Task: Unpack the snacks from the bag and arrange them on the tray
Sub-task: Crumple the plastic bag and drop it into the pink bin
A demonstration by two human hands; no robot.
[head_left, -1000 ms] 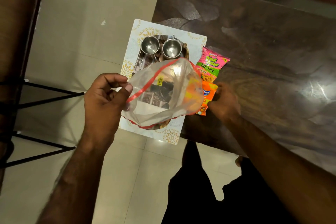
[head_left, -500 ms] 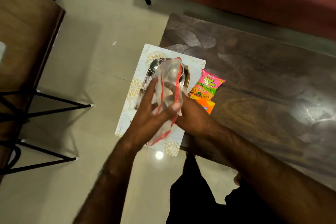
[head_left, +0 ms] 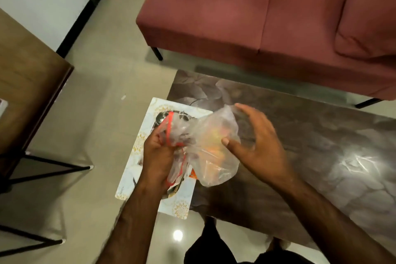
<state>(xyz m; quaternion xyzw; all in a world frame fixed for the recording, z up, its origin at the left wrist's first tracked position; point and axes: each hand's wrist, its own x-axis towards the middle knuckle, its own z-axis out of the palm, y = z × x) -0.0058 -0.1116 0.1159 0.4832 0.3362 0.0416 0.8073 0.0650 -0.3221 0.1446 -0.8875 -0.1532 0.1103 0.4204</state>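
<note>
Both hands on the bag (head_left: 211,146): left hand (head_left: 157,154) bunching, right hand (head_left: 258,146) flat.

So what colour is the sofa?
The sofa is dusty pink-red, seen best in the head view.

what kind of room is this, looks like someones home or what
Most likely a living room in a home. A pink upholstered sofa stands behind a low dark wooden coffee table, the floor is glossy tile, and a second wooden table on thin black legs sits to the left.
</note>
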